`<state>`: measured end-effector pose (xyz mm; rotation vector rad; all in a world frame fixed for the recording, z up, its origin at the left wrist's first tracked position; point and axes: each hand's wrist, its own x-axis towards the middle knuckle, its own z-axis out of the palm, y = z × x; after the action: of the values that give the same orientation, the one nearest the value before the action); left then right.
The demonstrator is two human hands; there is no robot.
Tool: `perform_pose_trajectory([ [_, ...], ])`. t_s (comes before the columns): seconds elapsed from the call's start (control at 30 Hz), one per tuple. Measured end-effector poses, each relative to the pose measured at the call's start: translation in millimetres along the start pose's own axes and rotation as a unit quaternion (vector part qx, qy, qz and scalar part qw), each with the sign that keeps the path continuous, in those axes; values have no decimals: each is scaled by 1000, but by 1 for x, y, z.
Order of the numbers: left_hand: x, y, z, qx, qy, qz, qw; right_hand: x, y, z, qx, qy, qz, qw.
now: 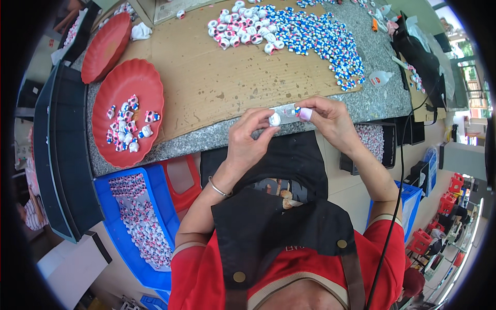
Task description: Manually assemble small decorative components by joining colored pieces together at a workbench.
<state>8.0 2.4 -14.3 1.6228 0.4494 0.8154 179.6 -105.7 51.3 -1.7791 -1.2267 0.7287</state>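
At the table's front edge my left hand (250,135) pinches a small white figurine head (274,120) between thumb and fingers. Close beside it, my right hand (330,120) grips a small blue-and-white figurine body (297,111) at its fingertips. A pale wrap (306,114) covers my right thumb tip. The two pieces are apart. Between them shows something translucent (285,109), whose kind I cannot tell. Beyond my hands lie a heap of white-and-pink heads (243,26) and a wide spread of blue-and-white bodies (315,33). On the left, a red scalloped plate (155,77) holds several joined figurines (127,123).
Cardboard (191,67) covers much of the speckled stone table (181,147). Another red plate (106,49) stands behind the first. A white squeeze bottle (380,78) lies at right. Below the table are a blue tray (155,181) of small figurines and a dark crate (388,150). A black cable (402,170) hangs by my right arm.
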Motion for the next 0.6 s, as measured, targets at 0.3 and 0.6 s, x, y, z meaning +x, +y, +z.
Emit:
perform_pose_trajectory([
  [0.3, 10, 21, -8, -94, -143, -36, 985, -9, -25, 2, -60, 10, -175, 983],
  [0.6, 6, 29, -31, -127, -134, -170, 968, 8, -10, 31, -20, -17, -222, 975],
])
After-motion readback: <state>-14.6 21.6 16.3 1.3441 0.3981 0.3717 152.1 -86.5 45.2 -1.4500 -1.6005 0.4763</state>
